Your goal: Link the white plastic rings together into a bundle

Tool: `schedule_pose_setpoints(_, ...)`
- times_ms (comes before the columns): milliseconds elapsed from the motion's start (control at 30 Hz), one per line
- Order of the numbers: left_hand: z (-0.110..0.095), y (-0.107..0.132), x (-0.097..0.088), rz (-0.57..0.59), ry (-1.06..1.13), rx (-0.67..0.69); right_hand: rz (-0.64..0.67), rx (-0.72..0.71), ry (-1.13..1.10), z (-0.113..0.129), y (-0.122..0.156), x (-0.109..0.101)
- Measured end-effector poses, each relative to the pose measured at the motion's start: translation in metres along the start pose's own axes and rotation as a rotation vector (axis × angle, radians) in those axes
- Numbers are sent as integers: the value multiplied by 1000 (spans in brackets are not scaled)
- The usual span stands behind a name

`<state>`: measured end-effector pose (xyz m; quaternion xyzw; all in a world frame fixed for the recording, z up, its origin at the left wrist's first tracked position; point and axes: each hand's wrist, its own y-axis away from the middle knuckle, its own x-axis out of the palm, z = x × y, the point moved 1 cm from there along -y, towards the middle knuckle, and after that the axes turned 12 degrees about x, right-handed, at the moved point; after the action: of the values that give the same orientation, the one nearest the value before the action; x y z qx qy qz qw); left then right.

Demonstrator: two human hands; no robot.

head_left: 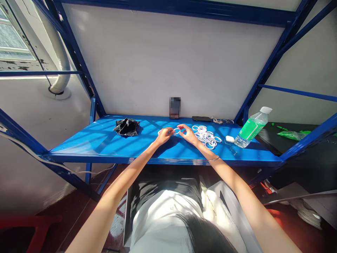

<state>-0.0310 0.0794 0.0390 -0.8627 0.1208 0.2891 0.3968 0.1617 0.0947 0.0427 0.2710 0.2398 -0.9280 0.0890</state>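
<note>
Left hand [166,133] and right hand [186,133] are closed narrowly on a white ring [176,129] mid-frame, judged light and smooth, best gripped by opposite rims.

Back wall [173,59]: plain, off-white, filling 12 o'clock. Blue frame [179,7], metal-looking, bounds it, top beam at 12, slanting uprights at 10 and 2. Blue bench top [86,142] spans the centre; sunlight crosses it in bright patches and striped shadows. At 10 o'clock, a window [13,38], dark patches below its pane; beside it a pale pipe [63,66] bends into the left wall [34,112]. Dark table [273,140] at 3. Floor [76,218] reddish-brown, shaded, towards 8; red furniture [31,222] there, probably a stool, cut off by view edge.
</note>
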Motion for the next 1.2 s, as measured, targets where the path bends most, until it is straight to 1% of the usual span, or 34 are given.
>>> schedule_pose_setpoints(100,-3,0,-3,-45,84,-56,54,40,-48,-4,-2,1)
schedule_pose_setpoints(267,-7,0,-6,-123,152,-102,175,88,-159,-7,-4,3)
schedule_pose_setpoints(400,-9,-1,-6,-132,191,-114,239,117,-250,-4,-3,3)
schedule_pose_setpoints(533,-7,-1,-5,-127,216,-103,261,115,-292,-1,-2,2)
schedule_pose_setpoints(733,-5,0,-3,-111,162,-98,192,93,-242,0,-2,2)
schedule_pose_setpoints(933,-11,1,-1,-106,131,-98,90,40,-82,-1,-1,1)
schedule_pose_setpoints(1033,-11,0,-1,-92,115,-100,59,0,-11,1,0,1)
schedule_pose_setpoints(1200,-6,0,0,-65,81,-71,29,-43,19,4,2,-1)
